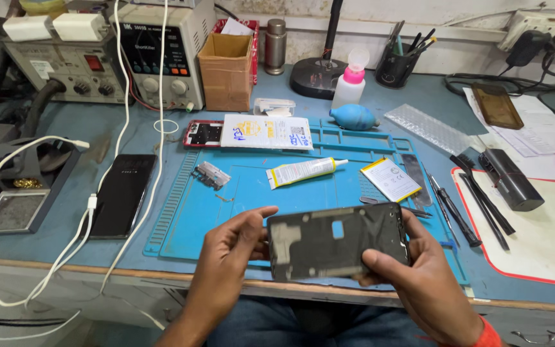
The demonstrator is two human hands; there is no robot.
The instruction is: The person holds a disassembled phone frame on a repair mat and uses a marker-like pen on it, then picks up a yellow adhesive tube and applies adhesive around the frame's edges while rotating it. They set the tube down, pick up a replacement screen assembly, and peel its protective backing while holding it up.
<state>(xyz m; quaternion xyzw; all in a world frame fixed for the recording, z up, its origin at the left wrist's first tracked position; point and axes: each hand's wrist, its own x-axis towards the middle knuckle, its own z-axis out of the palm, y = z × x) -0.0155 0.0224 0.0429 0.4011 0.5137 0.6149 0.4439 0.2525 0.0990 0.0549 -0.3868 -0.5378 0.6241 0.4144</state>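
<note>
I have the dark phone frame [337, 241] lifted off the desk [91, 122], held flat over the near edge of the blue work mat [245, 193] with its inner side facing up at me. My left hand [229, 254] is clamped on the frame's left short edge, thumb on top and fingers curled beneath; my right hand [419, 279] grips the right end, thumb laid across the lower right corner. Both hands are closed on the frame, neither free. I judge this to be the inspection step: the shell is bare, turned to show its cut-outs and inner plate, and nothing is being fitted into it yet. Beyond it on the mat lie the tube of adhesive [303, 171], the flat yellow-edged battery [390, 179] and a small metal part [211, 174], with a white printed sheet [266, 132] over a red frame [202, 133] farther back. A second, black phone [123, 195] lies left of the mat beside the white cables [85, 222]. In my judgement, the next move calls for freeing one hand while the other keeps the frame level, since the tube and battery sit well apart from both hands.
</note>
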